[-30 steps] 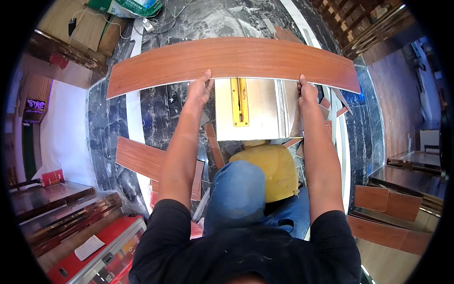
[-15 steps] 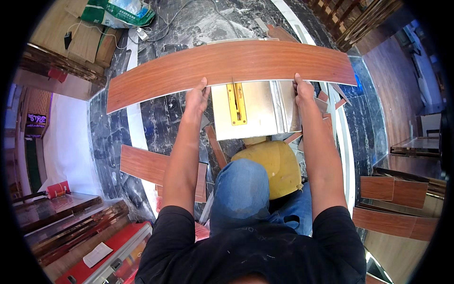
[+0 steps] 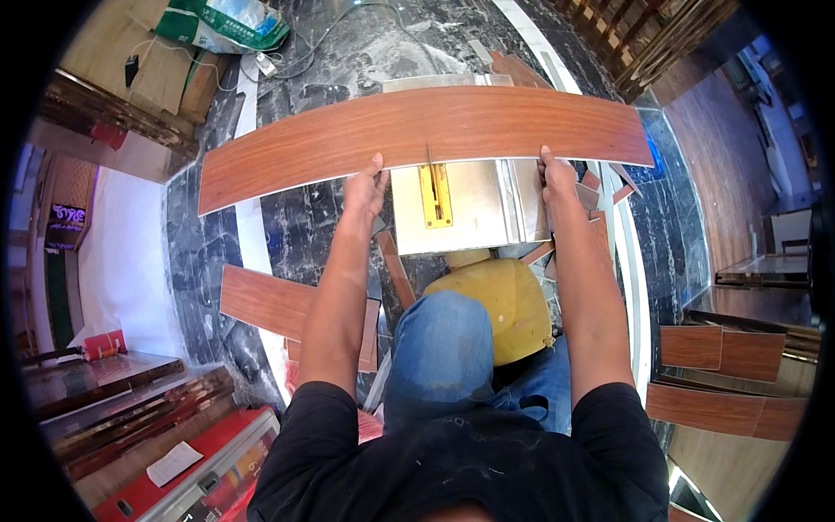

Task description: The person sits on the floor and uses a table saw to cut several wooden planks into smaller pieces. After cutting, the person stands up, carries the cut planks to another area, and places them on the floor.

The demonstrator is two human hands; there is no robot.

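Note:
A long reddish-brown wood-grain floor plank (image 3: 417,122) lies crosswise over the far part of a small metal table saw (image 3: 474,204). My left hand (image 3: 365,187) grips its near edge left of the saw, thumb on top and fingers underneath. My right hand (image 3: 557,177) pinches the same edge near the saw's right side. Between my hands, the thin upright saw blade (image 3: 429,154) meets the plank's near edge, in line with the slot of the yellow insert (image 3: 437,198). The plank hides the far part of the saw table.
Beneath the saw's near side is a yellow stool (image 3: 509,313). A shorter plank (image 3: 265,300) lies left of my legs, and stacked planks (image 3: 722,409) are at right. Several offcuts surround the saw. A cable (image 3: 322,48) crosses the dark floor near a green bag (image 3: 222,26).
The plank and both hands have come slightly nearer to me, and the blade now overlaps the plank's near edge more. My grip is the same.

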